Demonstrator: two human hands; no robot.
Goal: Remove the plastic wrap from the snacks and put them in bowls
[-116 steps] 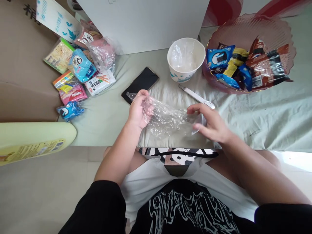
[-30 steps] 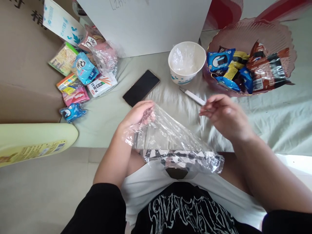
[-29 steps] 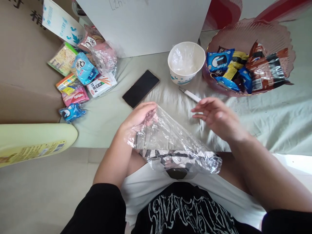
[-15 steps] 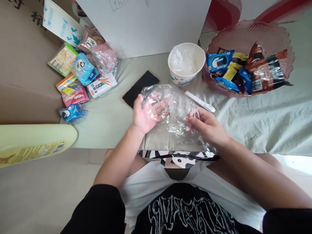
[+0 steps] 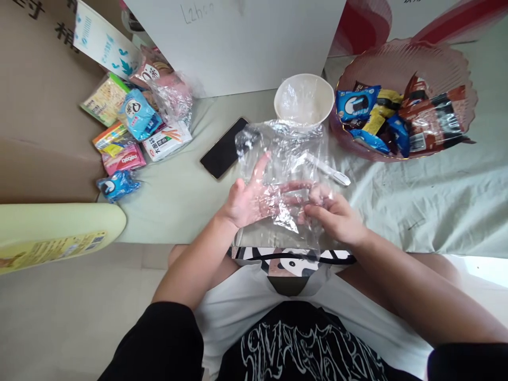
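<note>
A clear, crinkled plastic bag (image 5: 283,138) is stretched between my hands above the front of the table. My left hand (image 5: 249,205) has its fingers spread under the film, apparently inside the bag, with the thumb pointing up. At the bag's right side, my right hand (image 5: 339,216) pinches the plastic between thumb and fingers, close to the left fingertips. Behind the bag stands a white paper bowl (image 5: 278,100) with clear film in it. Seen partly through the plastic is a slim white implement (image 5: 335,173), whose kind I cannot make out.
A black phone (image 5: 222,153) lies left of the bag. On the right stands a pink fluted bowl (image 5: 448,61) of wrapped snacks. Snack packets (image 5: 125,156) are heaped at the left, beside a leaning paper cup (image 5: 105,42). A white box (image 5: 246,47) stands at the back.
My left hand has pushed rightward and turned within the plastic, its fingers now reaching my right hand. The bag has spread upward over the paper bowl's front and the phone's edge.
</note>
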